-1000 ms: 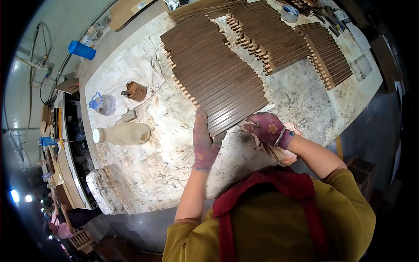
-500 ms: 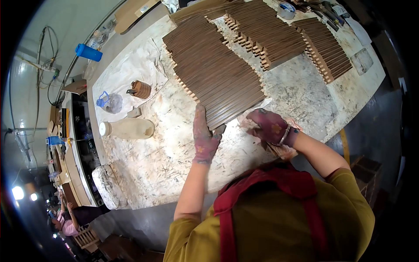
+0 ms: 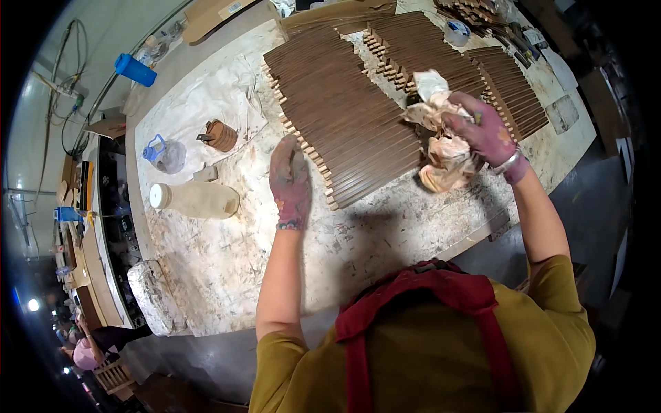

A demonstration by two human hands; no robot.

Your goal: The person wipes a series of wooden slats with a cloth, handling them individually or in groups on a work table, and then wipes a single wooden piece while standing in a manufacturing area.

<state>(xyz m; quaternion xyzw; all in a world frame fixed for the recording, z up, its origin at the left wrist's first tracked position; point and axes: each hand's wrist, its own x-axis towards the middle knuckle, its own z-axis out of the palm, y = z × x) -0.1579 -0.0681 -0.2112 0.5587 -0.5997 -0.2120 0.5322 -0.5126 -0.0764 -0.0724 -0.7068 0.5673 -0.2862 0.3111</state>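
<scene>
Dark brown wooden strips (image 3: 337, 110) lie side by side in a wide block, pale tenons showing along the ends. At the block's left edge, my left hand (image 3: 290, 182), in a purple patterned glove, stretches its fingers along the tenon ends. It holds nothing. My right hand (image 3: 490, 134), gloved alike, grips a crumpled, stained cloth (image 3: 451, 162) over the block's right side. The cloth covers some strip ends there. Behind it stands a second group of strips (image 3: 420, 48), and farther right a third group (image 3: 516, 86).
On the worktable (image 3: 241, 275) at left are a cloudy plastic bottle (image 3: 203, 199), a brown can (image 3: 222, 136), a clear jug (image 3: 169, 157) and a white cloth (image 3: 234, 89). A tape roll (image 3: 456, 32) sits at the back. Another person (image 3: 86, 351) is far off at left.
My right hand has moved up and right, raising the cloth from the block's near edge to its right side. My left hand has shifted left, away from the near corner.
</scene>
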